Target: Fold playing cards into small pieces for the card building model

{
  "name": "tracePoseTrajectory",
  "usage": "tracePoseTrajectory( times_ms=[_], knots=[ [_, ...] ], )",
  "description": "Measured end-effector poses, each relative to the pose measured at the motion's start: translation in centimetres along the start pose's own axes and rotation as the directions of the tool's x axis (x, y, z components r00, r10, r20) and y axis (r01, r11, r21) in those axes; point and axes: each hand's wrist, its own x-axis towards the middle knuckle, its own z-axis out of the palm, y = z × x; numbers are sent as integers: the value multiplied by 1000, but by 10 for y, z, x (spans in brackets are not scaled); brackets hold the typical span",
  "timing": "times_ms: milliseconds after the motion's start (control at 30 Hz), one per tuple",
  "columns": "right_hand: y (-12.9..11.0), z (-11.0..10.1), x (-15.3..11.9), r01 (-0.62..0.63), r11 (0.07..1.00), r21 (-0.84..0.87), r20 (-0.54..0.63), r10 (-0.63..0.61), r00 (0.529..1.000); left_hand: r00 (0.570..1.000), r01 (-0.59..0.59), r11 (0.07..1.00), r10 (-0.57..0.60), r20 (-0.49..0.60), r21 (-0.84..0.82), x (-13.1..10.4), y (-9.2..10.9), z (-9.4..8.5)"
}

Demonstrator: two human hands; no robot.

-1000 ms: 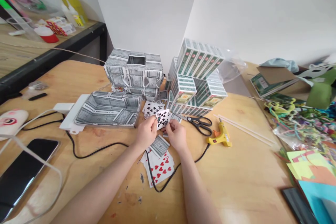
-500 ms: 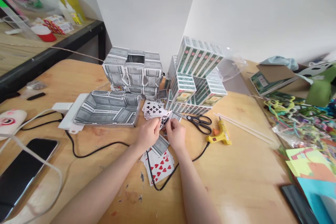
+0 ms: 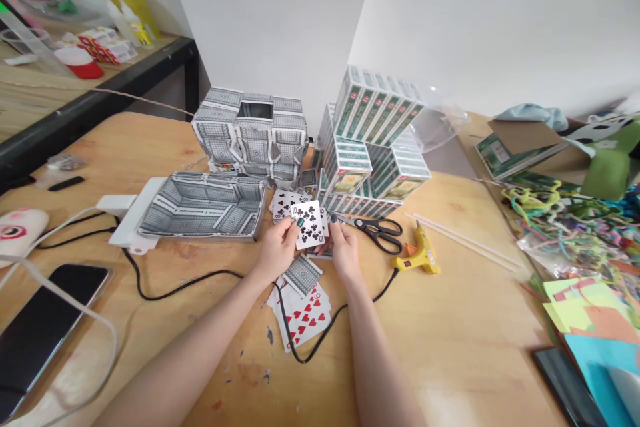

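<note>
My left hand (image 3: 277, 248) pinches a ten of clubs playing card (image 3: 310, 225), its face turned up toward me. Close by, my right hand (image 3: 346, 250) has its thumb on another playing card (image 3: 325, 221), mostly hidden behind the ten. Behind the hands lie fanned club cards (image 3: 283, 199). Below them are a face-down grey-backed card (image 3: 303, 273) and several heart cards (image 3: 306, 320), crossed by a black cord. To the left sits an open tray covered in cards (image 3: 200, 210); behind it stands a larger card-covered structure (image 3: 250, 137).
Stacked card boxes (image 3: 353, 160) stand behind my right hand. Black-handled scissors (image 3: 383, 233), a yellow glue gun (image 3: 423, 253) and white sticks (image 3: 465, 243) lie right. A white power strip (image 3: 133, 230) and phone (image 3: 50, 333) are left; colored papers (image 3: 595, 320) lie far right.
The ten of clubs has turned from edge-on to face me. My hands have drawn slightly apart, the left holding the ten and the right at the card behind it.
</note>
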Motion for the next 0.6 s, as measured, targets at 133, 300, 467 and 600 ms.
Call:
tracePoseTrajectory(
  times_ms=[133, 300, 467, 600],
  knots=[
    [-1, -1, -2, -28, 999, 40, 110, 24, 994, 997, 55, 987, -46, 67, -151, 1, -1, 0],
    [0, 2, -4, 0, 1000, -24, 126, 3, 992, 992, 74, 971, -48, 118, -226, 2, -3, -1],
    [-3, 4, -6, 74, 992, -100, 129, -61, 990, 991, 87, 973, -64, 115, -212, 2, -6, -2],
    [-5, 5, -8, 104, 983, -153, 130, -84, 988, 993, 77, 978, -57, 105, -196, 2, -5, -3]
  ],
)
